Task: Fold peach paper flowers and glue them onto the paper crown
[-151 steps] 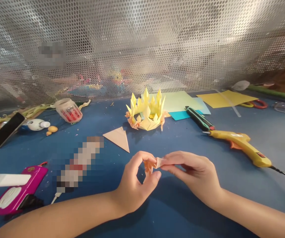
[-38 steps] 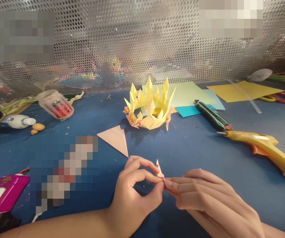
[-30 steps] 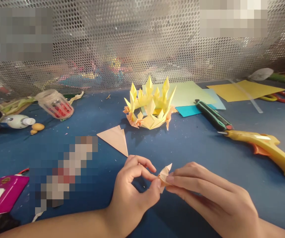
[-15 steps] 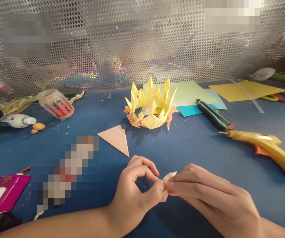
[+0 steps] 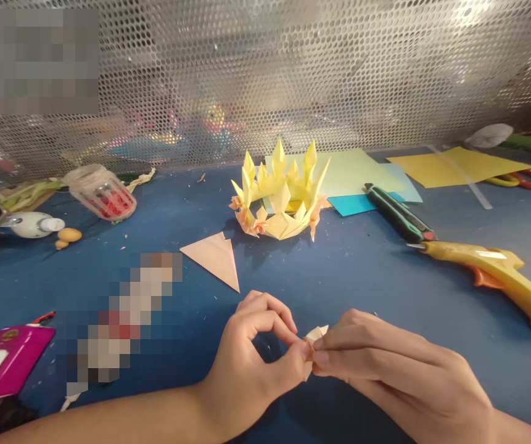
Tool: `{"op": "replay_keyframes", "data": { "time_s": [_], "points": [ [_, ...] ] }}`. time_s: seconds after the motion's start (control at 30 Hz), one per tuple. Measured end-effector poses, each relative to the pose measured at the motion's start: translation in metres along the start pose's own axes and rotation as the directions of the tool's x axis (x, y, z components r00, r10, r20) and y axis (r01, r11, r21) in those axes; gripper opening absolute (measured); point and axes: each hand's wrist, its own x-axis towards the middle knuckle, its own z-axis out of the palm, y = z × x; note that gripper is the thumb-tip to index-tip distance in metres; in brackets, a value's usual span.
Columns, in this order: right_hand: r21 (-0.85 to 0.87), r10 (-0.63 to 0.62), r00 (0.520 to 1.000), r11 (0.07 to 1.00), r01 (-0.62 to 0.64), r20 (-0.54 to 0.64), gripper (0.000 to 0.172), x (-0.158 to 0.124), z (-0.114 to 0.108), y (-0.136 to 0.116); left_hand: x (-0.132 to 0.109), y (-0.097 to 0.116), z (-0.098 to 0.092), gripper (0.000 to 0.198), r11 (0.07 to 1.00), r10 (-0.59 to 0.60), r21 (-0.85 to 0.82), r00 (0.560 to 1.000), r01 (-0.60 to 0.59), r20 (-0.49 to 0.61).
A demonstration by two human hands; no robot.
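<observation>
Both of my hands meet low in the middle of the view over a blue table point(image 5: 367, 277). My left hand point(image 5: 253, 364) pinches a small folded piece of peach paper point(image 5: 313, 338) between thumb and forefinger. My right hand point(image 5: 399, 376) pinches the same piece from the right, fingers pressed together. Most of the piece is hidden by my fingertips. Beyond my hands lies a flat peach paper triangle point(image 5: 214, 257). Farther back stands a folded yellow paper crown point(image 5: 280, 200) with small peach flowers along its base.
A yellow glue gun point(image 5: 491, 274) and a green utility knife point(image 5: 397, 216) lie at the right. Green, cyan and yellow paper sheets point(image 5: 454, 168) and scissors point(image 5: 524, 180) lie behind them. At the left are a tipped plastic jar point(image 5: 101, 192), a white glue bottle point(image 5: 31, 225) and a magenta tool point(image 5: 1, 370). A perforated metal screen point(image 5: 265, 80) closes the back.
Over five seconds my hands came nearer to me and closed tighter on the peach piece. In the last second the piece's upright tip has turned down and mostly vanished between my fingertips.
</observation>
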Motion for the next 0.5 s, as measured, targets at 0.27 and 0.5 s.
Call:
{"op": "replay_keyframes", "data": {
  "time_s": [0.27,0.5],
  "points": [
    [0.027,0.097,0.995,0.995,-0.096,-0.04,0.023,-0.003,0.007,-0.0032,-0.0006,-0.0017,0.0019,0.023,0.996,0.084,0.011,0.995,-0.083,-0.058],
    [-0.048,0.086,0.994,0.995,-0.089,-0.072,0.027,-0.0034,0.008,-0.0028,-0.002,0.0044,0.0017,0.015,0.976,0.208,0.074,0.976,-0.203,-0.069]
  ]
}}
